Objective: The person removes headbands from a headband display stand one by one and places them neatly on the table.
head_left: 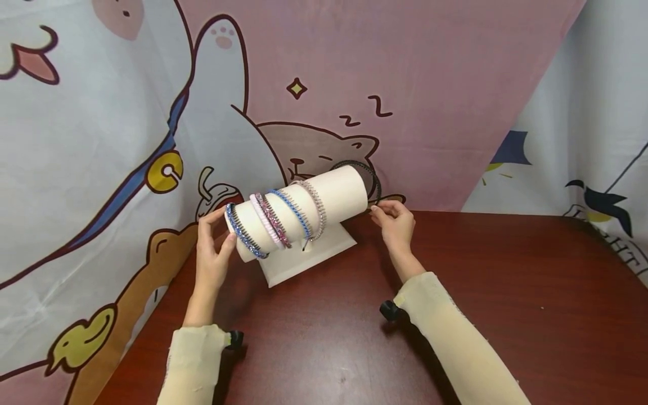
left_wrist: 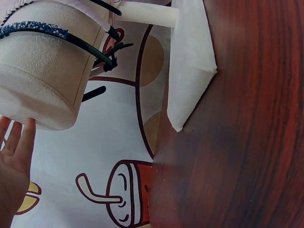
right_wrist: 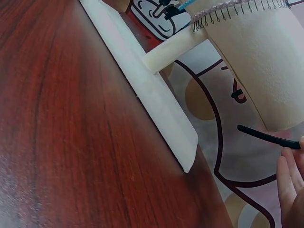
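A cream cylindrical headband stand (head_left: 338, 194) stands tilted to the camera on the table, its post rising from a flat cream base (head_left: 309, 257). Several headbands circle it: a dark blue glittery one (head_left: 244, 235) at the left end, then a pale pink one (head_left: 265, 222), a pink glittery one (head_left: 273, 220), a bright blue one (head_left: 295, 212) and a silvery one (head_left: 319, 208). At the cylinder's left end my left hand (head_left: 211, 256) touches with straight fingers. My right hand (head_left: 397, 226) pinches one end of a black headband (head_left: 376, 179), which arches behind the cylinder's right end.
The stand is on a dark red-brown wooden table (head_left: 486, 304). Close behind it hangs a cartoon-printed cloth (head_left: 430, 101), which also runs down the left side. Black wrist straps (head_left: 388, 310) show at both sleeves.
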Available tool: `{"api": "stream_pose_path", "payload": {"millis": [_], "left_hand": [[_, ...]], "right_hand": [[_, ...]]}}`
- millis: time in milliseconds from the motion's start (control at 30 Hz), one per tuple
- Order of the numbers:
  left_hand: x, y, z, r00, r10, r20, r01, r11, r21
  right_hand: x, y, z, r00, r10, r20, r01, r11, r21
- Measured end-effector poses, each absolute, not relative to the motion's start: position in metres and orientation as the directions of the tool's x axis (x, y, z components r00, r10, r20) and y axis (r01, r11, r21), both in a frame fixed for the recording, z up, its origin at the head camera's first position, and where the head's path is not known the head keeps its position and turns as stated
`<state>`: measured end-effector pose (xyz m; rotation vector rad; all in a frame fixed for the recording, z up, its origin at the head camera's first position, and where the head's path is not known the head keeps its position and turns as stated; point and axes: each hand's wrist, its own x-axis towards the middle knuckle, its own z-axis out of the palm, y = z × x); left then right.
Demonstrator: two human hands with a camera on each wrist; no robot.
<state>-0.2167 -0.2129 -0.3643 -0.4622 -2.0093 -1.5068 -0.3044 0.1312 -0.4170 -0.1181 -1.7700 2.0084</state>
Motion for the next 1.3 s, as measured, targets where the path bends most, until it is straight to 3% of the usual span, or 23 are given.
{"api": "stream_pose_path", "payload": {"millis": [467, 1300], "left_hand": [[-0.212, -0.212, -0.366, -0.786, -0.069, 0.614, 0.572, 0.296, 0.765], [-0.215, -0.212, -0.364, -0.777, -0.084, 0.624, 0.574, 0.312, 0.757]], "right_hand": [[-0.307, 0.141, -0.420, -0.887, 0.414, 0.206, -0.261, -0.079, -0.962], [-0.298, 0.206, -0.416, -0.872, 0.475, 0.120, -0.211, -0.142, -0.967]]}}
